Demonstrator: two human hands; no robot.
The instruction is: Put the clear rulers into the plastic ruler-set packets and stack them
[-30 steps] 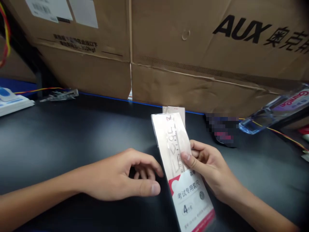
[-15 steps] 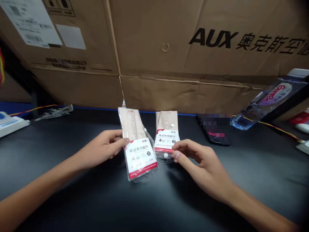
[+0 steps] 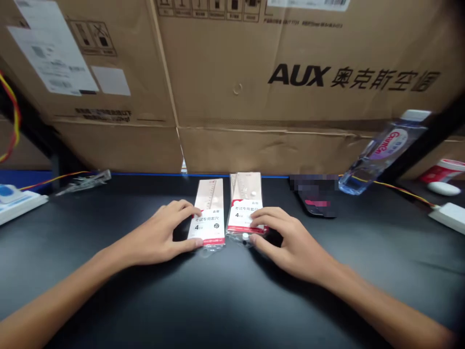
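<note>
Two clear packets of rulers with white and red labels lie side by side on the black table. My left hand rests on the left edge of the left packet, its thumb and fingers spread apart on the label. My right hand touches the lower right part of the right packet, thumb and fingers apart, near a white snap button. Another ruler packet seems to show behind the right one. A narrow gap separates the left packet from the right.
A large cardboard box stands behind the table. On the right are a dark pouch-like object, a tilted water bottle and a white power strip. A clear bag and a white device are at the left.
The left packet has gone from raised and tilted in my left hand to lying on the table beside the other one. My left fingers have opened. The camera view has shifted slightly.
</note>
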